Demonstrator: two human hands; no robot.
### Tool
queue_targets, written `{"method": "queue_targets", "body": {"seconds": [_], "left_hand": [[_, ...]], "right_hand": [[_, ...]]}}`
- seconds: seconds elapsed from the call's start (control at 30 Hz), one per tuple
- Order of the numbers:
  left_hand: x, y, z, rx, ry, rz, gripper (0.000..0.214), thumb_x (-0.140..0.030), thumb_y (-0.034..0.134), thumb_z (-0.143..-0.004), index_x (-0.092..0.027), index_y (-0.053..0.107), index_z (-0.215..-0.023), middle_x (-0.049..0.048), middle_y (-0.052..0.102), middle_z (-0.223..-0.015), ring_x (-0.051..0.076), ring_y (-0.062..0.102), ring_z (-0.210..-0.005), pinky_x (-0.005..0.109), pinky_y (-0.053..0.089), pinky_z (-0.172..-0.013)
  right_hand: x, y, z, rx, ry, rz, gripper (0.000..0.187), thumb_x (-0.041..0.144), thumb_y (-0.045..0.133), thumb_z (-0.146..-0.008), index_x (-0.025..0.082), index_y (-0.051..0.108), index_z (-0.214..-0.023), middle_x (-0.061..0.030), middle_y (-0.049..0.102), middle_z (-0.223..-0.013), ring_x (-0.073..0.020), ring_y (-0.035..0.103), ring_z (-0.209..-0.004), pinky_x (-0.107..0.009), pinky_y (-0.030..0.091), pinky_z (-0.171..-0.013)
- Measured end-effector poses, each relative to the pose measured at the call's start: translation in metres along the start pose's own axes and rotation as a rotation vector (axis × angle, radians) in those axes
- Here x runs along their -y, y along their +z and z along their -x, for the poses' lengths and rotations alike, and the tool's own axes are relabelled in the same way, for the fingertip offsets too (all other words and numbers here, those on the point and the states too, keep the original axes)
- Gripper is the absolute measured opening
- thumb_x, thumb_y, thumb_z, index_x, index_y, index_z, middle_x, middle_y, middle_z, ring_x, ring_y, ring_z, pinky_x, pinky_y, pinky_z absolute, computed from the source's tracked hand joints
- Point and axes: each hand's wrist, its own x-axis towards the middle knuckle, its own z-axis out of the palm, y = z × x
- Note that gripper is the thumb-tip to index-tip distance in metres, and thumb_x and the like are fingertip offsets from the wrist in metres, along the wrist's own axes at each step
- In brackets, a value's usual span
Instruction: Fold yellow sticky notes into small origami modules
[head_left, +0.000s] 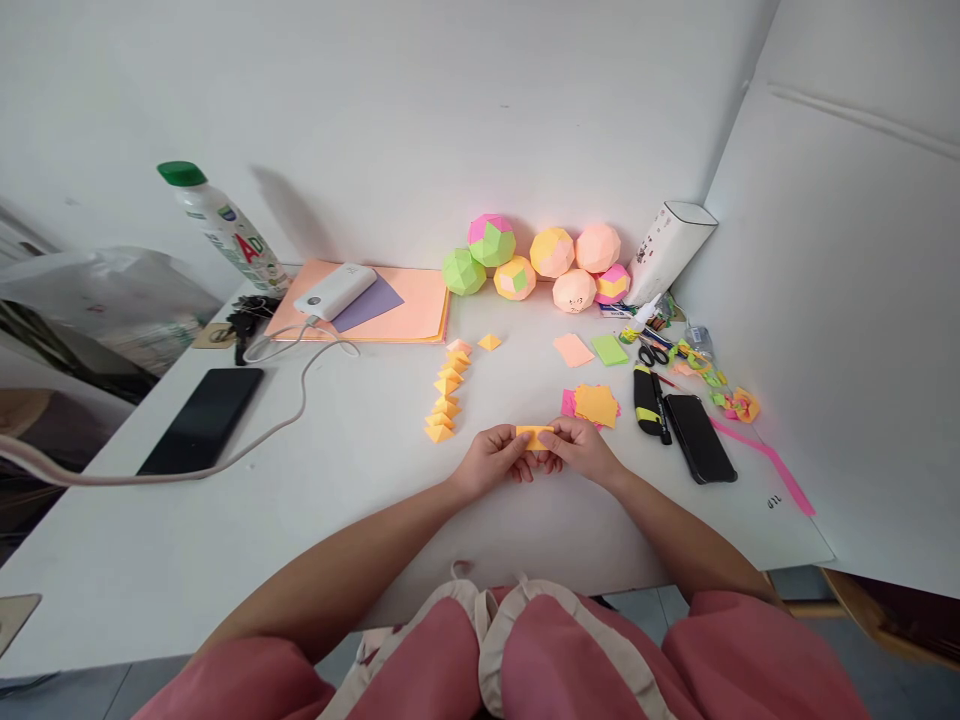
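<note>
Between my two hands is a small folded piece of orange paper (535, 437), held level above the table near its front. My left hand (495, 460) pinches its left end, and my right hand (583, 450) pinches the right end, thumbs on top. Just beyond my right hand lies a stack of orange and pink paper squares (597, 404). To the left of my left hand runs a row of folded orange paper pyramids (447, 384), with one more pyramid (490, 342) apart from the row. Peach squares (573, 350) and green squares (609, 350) lie farther back.
Several faceted paper balls (552, 252) stand against the wall. Scissors (652, 354), a cutter (646, 400), a marker (661, 410) and a black phone (700, 438) lie right. Left are another phone (201, 422), a power bank (335, 291) with cable, and a bottle (232, 235).
</note>
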Motion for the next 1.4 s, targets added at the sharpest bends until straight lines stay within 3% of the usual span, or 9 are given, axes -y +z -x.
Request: {"method": "queue_targets", "body": {"seconds": [0.7,1.0,1.2,1.4], "left_hand": [[0.001,-0.002,-0.001,0.041,-0.018,-0.005,0.037,-0.051,0.058,-0.075,-0.014,0.049,-0.074,0.0036,0.065,-0.066,0.012,0.061,-0.051,0.022,0.046,-0.047],[-0.007,-0.002,0.000,0.124,-0.064,-0.109,0.038,-0.051,0.059,-0.075,-0.013,0.054,-0.075,0.0025,0.062,-0.061,0.010,0.057,-0.046,0.020,0.043,-0.044],[-0.001,0.000,0.001,0.116,-0.017,-0.110,0.035,-0.049,0.056,-0.076,-0.014,0.053,-0.074,0.0005,0.060,-0.058,0.008,0.052,-0.043,0.019,0.041,-0.044],[0.003,0.004,0.001,0.114,0.049,-0.119,0.036,-0.050,0.054,-0.078,-0.014,0.056,-0.070,0.0005,0.059,-0.056,0.007,0.049,-0.041,0.019,0.039,-0.042]], "right_hand": [[0.000,0.000,0.001,-0.011,-0.011,-0.002,0.030,0.046,0.056,-0.078,0.016,0.055,-0.075,-0.0004,0.062,-0.060,-0.0116,0.060,-0.049,-0.023,0.049,-0.047],[0.001,0.000,0.003,-0.005,-0.027,0.043,0.029,0.044,0.057,-0.078,0.015,0.055,-0.073,-0.0006,0.062,-0.059,-0.0117,0.060,-0.048,-0.023,0.047,-0.047],[0.000,0.000,0.003,0.007,-0.021,0.033,0.028,0.042,0.057,-0.079,0.016,0.054,-0.072,-0.0004,0.062,-0.059,-0.0113,0.059,-0.048,-0.022,0.044,-0.046],[-0.006,0.000,0.000,0.163,0.036,-0.085,0.025,0.041,0.057,-0.077,0.017,0.052,-0.075,-0.0003,0.064,-0.061,-0.0113,0.058,-0.050,-0.024,0.047,-0.050]]}}
